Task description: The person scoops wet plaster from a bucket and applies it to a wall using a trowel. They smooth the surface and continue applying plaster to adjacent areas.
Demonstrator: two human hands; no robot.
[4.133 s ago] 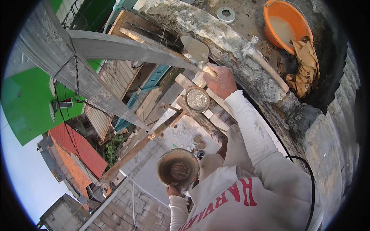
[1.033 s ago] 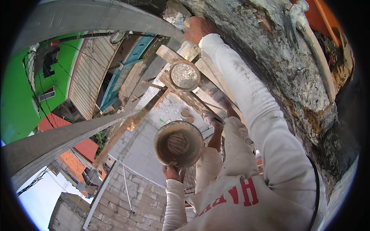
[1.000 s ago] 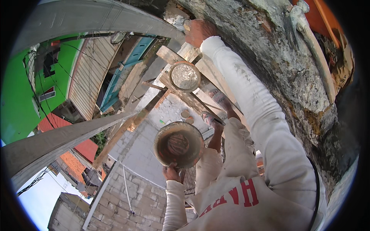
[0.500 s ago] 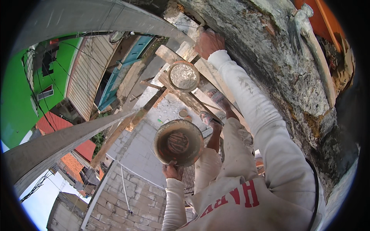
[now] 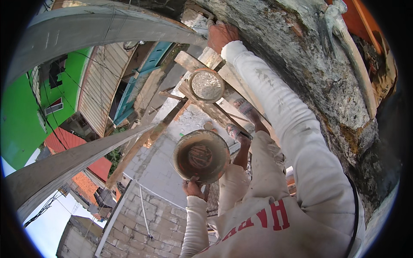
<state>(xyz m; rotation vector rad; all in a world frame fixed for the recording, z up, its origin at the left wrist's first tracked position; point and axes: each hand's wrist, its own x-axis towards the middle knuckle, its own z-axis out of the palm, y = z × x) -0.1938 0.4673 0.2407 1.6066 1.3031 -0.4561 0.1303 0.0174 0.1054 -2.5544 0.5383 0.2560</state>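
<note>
My left hand (image 5: pixel 193 188) grips the lower rim of a round, shallow grey-stained bowl (image 5: pixel 201 156), whose bottom shows reddish streaks. My right hand (image 5: pixel 221 35) is reached out at the top of the view, fingers curled at a pale mortar-smeared ledge (image 5: pixel 193 19) beside a rough stained concrete wall (image 5: pixel 284 47); what it holds is hidden. Just below that hand, a round pan of wet grey mortar (image 5: pixel 205 85) sits on weathered wooden planks (image 5: pixel 188 60), near my sandalled feet (image 5: pixel 236 133).
A long grey concrete beam (image 5: pixel 107 26) arches across the upper left, another slanting member (image 5: pixel 64 165) below it. Far down are a grey floor (image 5: pixel 159 172), a block wall (image 5: pixel 129 219), green walls, roofs and hanging wires. An orange container (image 5: pixel 361 21) shows at upper right.
Since four seconds ago my right hand, then visibly on a trowel, has moved up and left to the ledge. Over the last half second it rose slightly; the bowl shifted a little upward.
</note>
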